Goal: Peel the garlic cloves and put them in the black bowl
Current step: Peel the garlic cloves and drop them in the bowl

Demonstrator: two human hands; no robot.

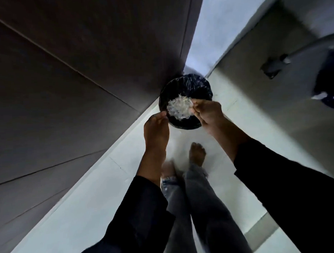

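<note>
Above the round bin lined with a black plastic bag point(186, 101): right hand point(207, 113) pinching a pale clump of papery garlic skins point(179, 109), left hand point(156, 131) curled at the bin's near rim, contents not discernible. Cloves and black bowl out of view. Dark wood panel point(66, 82) close left; pale floor point(89, 195) open below, bare feet blurred.
</note>
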